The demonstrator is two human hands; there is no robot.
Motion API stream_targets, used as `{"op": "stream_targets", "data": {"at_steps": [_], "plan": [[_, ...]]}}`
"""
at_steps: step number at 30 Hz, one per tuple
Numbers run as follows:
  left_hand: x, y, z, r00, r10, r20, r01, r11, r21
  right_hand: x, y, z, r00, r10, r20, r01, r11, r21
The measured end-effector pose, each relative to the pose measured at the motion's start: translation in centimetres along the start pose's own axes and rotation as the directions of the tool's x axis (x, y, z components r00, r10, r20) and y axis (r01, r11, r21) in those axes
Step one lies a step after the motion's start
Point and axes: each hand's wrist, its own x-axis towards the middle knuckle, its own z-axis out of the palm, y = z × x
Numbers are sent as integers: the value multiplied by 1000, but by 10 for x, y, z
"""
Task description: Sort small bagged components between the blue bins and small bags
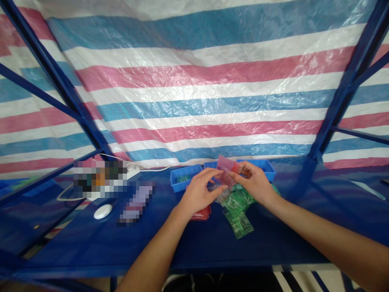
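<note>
Both my hands meet over the blue table near its back edge. My left hand (pixel 199 192) and my right hand (pixel 253 180) pinch a small translucent pink plastic bag (pixel 226 167) between their fingers, holding it just above the table. Under the hands lies a loose pile of green bags (pixel 240 211) holding small parts, with a clear bag (pixel 219 195) beside them. A stack of red bags (pixel 201 213) lies below my left wrist.
Two shallow blue trays stand at the back, one (pixel 182 179) on the left and one (pixel 267 167) behind my right hand. A white mouse-like object (pixel 103 211) and white cable (pixel 142 167) lie left. Blue frame posts (pixel 343 101) and a striped tarp (pixel 200 81) enclose the table.
</note>
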Motion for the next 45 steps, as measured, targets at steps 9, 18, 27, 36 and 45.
{"op": "stream_targets", "data": {"at_steps": [9, 18, 27, 36, 45], "plan": [[1, -1, 2, 991, -134, -26, 133, 989, -59, -12, -6, 10, 974, 25, 224, -58, 989, 139], [1, -20, 6, 948, -312, -66, 252, 860, -443, 2, 6, 1, 998, -57, -28, 58, 998, 28], [3, -20, 6, 940, -341, 10, 286, 772, -568, -1, -5, 4, 986, 113, 122, -131, 980, 152], [0, -21, -1, 932, -362, 8, 347, 886, -308, -2, -9, 5, 983, 122, 137, -141, 980, 139], [2, -22, 2, 933, -359, -30, 317, 857, -407, -4, 0, 5, 936, 158, 315, -212, 967, 145]]}}
